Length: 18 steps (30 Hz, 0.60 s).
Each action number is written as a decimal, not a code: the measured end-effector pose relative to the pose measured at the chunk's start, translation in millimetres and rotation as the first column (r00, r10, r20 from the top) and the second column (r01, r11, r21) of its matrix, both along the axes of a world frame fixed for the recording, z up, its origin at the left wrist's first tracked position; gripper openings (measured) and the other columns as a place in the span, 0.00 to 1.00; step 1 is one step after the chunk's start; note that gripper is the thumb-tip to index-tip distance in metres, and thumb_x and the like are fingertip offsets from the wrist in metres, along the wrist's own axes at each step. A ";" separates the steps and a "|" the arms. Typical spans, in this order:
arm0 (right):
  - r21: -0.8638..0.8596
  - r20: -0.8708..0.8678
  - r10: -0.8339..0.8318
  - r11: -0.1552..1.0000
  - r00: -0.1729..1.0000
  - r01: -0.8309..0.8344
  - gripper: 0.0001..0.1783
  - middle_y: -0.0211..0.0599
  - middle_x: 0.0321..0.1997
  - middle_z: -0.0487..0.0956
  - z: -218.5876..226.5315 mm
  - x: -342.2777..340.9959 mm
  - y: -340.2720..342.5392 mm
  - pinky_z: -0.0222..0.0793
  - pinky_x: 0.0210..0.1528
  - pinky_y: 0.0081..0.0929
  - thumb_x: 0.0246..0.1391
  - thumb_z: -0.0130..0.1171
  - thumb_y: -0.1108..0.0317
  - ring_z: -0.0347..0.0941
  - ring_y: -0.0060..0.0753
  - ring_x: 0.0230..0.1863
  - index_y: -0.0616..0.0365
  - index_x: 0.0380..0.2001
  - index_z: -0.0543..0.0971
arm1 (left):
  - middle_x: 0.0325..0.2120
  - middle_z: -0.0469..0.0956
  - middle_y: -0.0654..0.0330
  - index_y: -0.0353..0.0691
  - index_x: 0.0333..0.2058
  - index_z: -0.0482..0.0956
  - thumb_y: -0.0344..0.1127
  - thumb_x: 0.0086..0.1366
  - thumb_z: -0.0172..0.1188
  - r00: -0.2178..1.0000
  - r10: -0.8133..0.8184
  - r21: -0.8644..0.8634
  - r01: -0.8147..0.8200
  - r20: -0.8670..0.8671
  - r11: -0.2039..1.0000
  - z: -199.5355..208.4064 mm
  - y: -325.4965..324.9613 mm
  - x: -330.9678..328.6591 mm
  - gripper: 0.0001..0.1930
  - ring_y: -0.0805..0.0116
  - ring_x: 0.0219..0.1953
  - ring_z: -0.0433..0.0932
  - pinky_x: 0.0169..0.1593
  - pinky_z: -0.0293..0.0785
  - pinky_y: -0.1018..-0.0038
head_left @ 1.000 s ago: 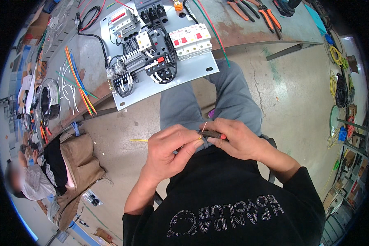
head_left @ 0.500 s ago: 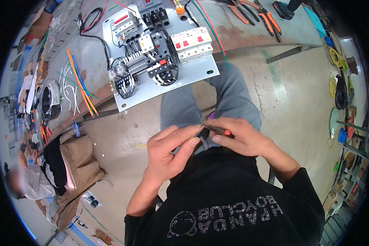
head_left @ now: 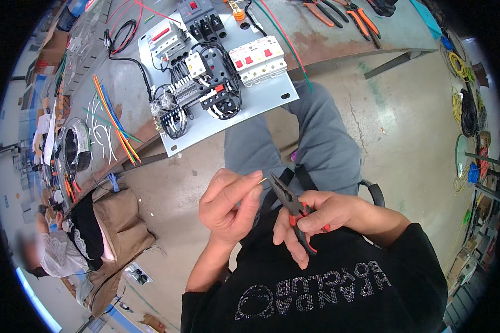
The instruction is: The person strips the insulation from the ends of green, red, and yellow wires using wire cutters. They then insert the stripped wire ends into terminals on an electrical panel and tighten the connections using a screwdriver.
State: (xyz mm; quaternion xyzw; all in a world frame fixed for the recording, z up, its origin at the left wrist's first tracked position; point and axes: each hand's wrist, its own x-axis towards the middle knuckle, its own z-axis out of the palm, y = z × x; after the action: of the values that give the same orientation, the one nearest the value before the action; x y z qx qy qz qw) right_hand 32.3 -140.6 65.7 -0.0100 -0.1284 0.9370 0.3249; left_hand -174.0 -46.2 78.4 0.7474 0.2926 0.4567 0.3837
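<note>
A thin wire (head_left: 263, 180) is held in the left hand (head_left: 226, 204), its short end pinched between thumb and forefinger and pointed toward the right; the rest of its length is hidden by the hand. By the right hand (head_left: 333, 213), a pair of pliers (head_left: 285, 194) with red and black handles is gripped, the fingers wrapped loosely and partly spread around the 2 handles. The nose of the pliers is set just beside the wire's tip, apart from it; whether the jaws are fully closed cannot be told. Both hands are held above the lap, below the table (head_left: 328, 47), on whose edge a metal plate (head_left: 233, 121) fitted with switches (head_left: 256, 60) is laid.

The step in hand is judged to be the working of the wire's end with the pliers, with no contact being made at this moment. For any further grip, the pinch would need to be kept steady, the jaws opened and lined up with the small tip, and the handles squeezed gently, so that the wire is not bent.
</note>
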 end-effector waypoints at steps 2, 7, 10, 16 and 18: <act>-0.009 -0.044 -0.006 1.000 0.999 0.006 0.27 0.50 0.38 0.84 -2.9 -2.9 -0.6 0.83 0.41 0.35 0.74 0.53 0.56 0.86 0.48 0.40 0.72 0.60 0.72 | 0.27 0.80 0.59 0.33 0.46 0.88 0.18 0.56 0.70 1.000 0.003 0.015 -0.003 -0.010 1.000 1.2 -0.8 1.2 0.16 0.70 0.25 0.72 0.29 0.67 0.75; -0.044 -0.165 0.000 0.999 0.986 -0.007 0.26 0.50 0.36 0.83 -3.3 -7.1 -2.0 0.83 0.37 0.35 0.74 0.52 0.57 0.86 0.49 0.36 0.73 0.59 0.72 | 0.26 0.79 0.59 0.33 0.45 0.88 0.17 0.55 0.70 1.000 -0.005 0.084 0.003 0.017 0.996 0.1 -0.3 6.7 0.17 0.68 0.24 0.72 0.29 0.67 0.74; -0.051 -0.190 -0.007 0.999 0.982 -0.003 0.25 0.49 0.34 0.83 -2.4 -8.0 -2.8 0.83 0.36 0.36 0.74 0.52 0.57 0.85 0.49 0.34 0.73 0.58 0.72 | 0.26 0.78 0.60 0.33 0.45 0.88 0.17 0.54 0.70 0.999 -0.004 0.113 0.000 0.037 0.994 -1.1 0.6 7.9 0.18 0.67 0.24 0.72 0.28 0.67 0.73; -0.064 -0.246 0.001 0.998 0.969 -0.017 0.25 0.47 0.32 0.81 0.3 -8.9 -1.6 0.81 0.34 0.37 0.74 0.52 0.56 0.84 0.47 0.31 0.73 0.55 0.73 | 0.25 0.76 0.61 0.34 0.46 0.88 0.17 0.54 0.71 0.999 0.004 0.136 -0.010 0.045 0.991 -3.1 -0.5 7.2 0.19 0.66 0.24 0.72 0.28 0.67 0.73; -0.071 -0.262 0.006 0.997 0.965 -0.026 0.25 0.46 0.31 0.81 0.7 -9.1 -1.9 0.81 0.33 0.37 0.74 0.53 0.56 0.84 0.47 0.31 0.72 0.55 0.73 | 0.25 0.76 0.61 0.34 0.46 0.88 0.17 0.54 0.71 0.999 0.005 0.141 -0.012 0.048 0.990 -3.3 -0.8 7.3 0.19 0.66 0.24 0.72 0.28 0.67 0.72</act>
State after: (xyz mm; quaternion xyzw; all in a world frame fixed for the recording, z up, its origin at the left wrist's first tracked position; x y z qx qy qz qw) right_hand 23.2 -142.5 66.5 0.1028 -0.0500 0.9367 0.3308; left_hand -166.7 -47.0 75.1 0.7605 0.2536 0.4953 0.3346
